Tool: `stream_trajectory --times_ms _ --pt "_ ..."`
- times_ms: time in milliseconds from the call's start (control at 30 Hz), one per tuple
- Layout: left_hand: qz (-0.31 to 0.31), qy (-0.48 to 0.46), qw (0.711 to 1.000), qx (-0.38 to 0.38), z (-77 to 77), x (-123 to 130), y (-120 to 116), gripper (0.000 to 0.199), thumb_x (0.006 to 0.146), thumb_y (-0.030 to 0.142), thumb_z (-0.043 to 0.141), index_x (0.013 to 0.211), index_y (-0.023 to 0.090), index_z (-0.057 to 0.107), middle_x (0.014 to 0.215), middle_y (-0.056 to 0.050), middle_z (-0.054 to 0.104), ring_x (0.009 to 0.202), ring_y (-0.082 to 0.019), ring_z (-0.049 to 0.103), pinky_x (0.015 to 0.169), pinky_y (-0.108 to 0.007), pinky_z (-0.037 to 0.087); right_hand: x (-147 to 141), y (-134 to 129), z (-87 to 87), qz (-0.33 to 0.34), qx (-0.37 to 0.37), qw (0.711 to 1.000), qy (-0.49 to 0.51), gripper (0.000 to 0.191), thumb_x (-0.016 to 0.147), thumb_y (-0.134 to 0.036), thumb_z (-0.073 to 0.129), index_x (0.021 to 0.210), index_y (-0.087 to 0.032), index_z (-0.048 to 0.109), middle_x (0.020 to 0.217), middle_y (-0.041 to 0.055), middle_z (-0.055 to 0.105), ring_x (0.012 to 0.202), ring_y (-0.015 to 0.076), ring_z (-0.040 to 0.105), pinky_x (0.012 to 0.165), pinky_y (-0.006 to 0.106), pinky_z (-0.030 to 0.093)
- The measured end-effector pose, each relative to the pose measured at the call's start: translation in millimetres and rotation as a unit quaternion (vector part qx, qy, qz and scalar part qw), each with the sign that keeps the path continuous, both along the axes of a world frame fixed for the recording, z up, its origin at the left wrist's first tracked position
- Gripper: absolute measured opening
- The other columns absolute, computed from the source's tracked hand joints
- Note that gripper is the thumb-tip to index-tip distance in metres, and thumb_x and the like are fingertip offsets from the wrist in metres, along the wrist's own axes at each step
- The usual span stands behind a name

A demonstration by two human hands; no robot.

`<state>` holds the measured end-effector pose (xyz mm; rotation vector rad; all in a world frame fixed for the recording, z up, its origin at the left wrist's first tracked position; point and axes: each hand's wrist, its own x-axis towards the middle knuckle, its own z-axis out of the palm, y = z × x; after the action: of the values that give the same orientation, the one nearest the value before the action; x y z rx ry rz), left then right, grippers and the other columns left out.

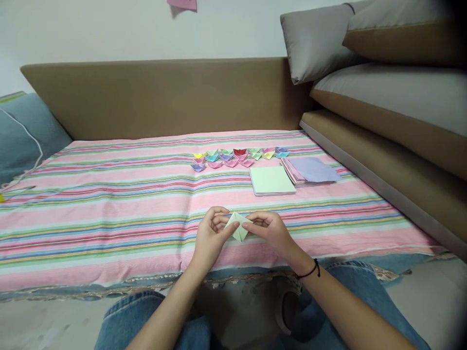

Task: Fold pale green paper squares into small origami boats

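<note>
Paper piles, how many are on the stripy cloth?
2: the green-topped pile lies beyond your right hand; the purple-topped pile is just right of the green one.

1. Left hand (208, 236) works in a pinch beyond the knees (120, 316), fingers curled, thumb extended inward.
2. Right hand (273, 231), also pinching beyond the knees, brings its thumb just beside the left's.
3. Forearms (175, 306) converge past the knees.
</note>
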<state>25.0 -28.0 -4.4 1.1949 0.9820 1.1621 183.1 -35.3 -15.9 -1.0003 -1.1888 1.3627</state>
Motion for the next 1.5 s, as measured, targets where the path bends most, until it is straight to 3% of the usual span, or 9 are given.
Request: stream_trajectory --times_ms 67,167,267,433,867,1033,1267,1500 --pt "-0.021 0.008 1.000 -0.005 1.5 0 0 0.032 0.066 0.026 0.071 0.091 0.017 0.055 0.066 0.002 0.059 0.060 -0.011 0.055 0.056 -0.021 0.044 1 0 1.9 0.012 -0.006 1.000 -0.007 0.019 0.065 -0.033 0.072 0.069 -0.014 0.066 0.062 0.0015 0.063 0.057 0.0133 0.058 0.054 0.025 0.049" --pt "-0.050 0.063 0.997 0.004 2.3 -1 -1 0.019 0.070 0.031 0.068 0.077 0.014 0.061 0.064 0.001 0.055 0.058 -0.009 0.050 0.053 -0.019 0.039 3 -1 3.2 0.034 -0.004 0.999 -0.021 0.022 0.066 -0.034 0.072 0.069 -0.014 0.066 0.061 0.0016 0.062 0.055 0.0135 0.057 0.052 0.025 0.048" --pt "-0.026 0.073 0.997 0.002 -0.1 -2 -2 0.023 0.071 0.033 0.067 0.063 0.014 0.057 0.056 0.003 0.048 0.052 -0.007 0.042 0.050 -0.019 0.033 1 -2 1.6 0.021 -0.005 1.000 -0.018 0.024 0.065 -0.036 0.072 0.068 -0.015 0.063 0.056 -0.0017 0.058 0.052 0.0117 0.054 0.049 0.023 0.044" --pt "0.014 0.016 1.000 -0.015 -3.7 0 -4 0.024 0.069 0.031 0.069 0.060 0.014 0.053 0.053 0.005 0.045 0.051 -0.006 0.039 0.050 -0.018 0.032 -5 -2 -3.7 0.052 -0.015 0.997 -0.049 0.029 0.065 -0.041 0.071 0.067 -0.014 0.062 0.057 -0.0007 0.060 0.054 0.0125 0.056 0.051 0.024 0.045" --pt "-0.052 -0.019 0.996 -0.071 7.1 -12 3 0.020 0.071 0.031 0.066 0.065 0.015 0.058 0.066 -0.001 0.063 0.063 -0.013 0.059 0.067 -0.026 0.048 5 4 3.3 -0.014 0.002 0.998 -0.054 0.027 0.068 -0.041 0.069 0.060 -0.016 0.063 0.056 0.0031 0.065 0.053 0.0160 0.060 0.053 0.027 0.049" --pt "-0.073 0.008 0.994 -0.081 7.0 -10 3 0.021 0.068 0.034 0.069 0.069 0.015 0.058 0.065 0.000 0.062 0.059 -0.012 0.058 0.062 -0.026 0.050 8 4 2.0 -0.007 0.014 0.997 -0.080 0.027 0.065 -0.041 0.073 0.058 -0.016 0.063 0.053 0.0030 0.064 0.049 0.0157 0.059 0.051 0.027 0.050" --pt "-0.023 0.023 0.997 -0.071 3.6 -9 4 0.022 0.065 0.033 0.073 0.068 0.012 0.065 0.057 -0.002 0.064 0.052 -0.011 0.058 0.056 -0.022 0.048 4 3 0.5 0.036 -0.011 0.999 -0.028 0.033 0.074 -0.048 0.063 0.069 -0.015 0.067 0.062 0.0034 0.067 0.059 0.0162 0.062 0.060 0.029 0.051" --pt "-0.031 0.014 0.997 -0.072 4.9 -6 3 0.023 0.062 0.034 0.074 0.063 0.014 0.064 0.053 -0.001 0.064 0.052 -0.013 0.059 0.057 -0.024 0.048 -1 3 -3.7 0.036 -0.023 0.998 -0.048 0.033 0.064 -0.046 0.071 0.061 -0.014 0.065 0.054 0.0027 0.065 0.051 0.0146 0.060 0.055 0.027 0.050"
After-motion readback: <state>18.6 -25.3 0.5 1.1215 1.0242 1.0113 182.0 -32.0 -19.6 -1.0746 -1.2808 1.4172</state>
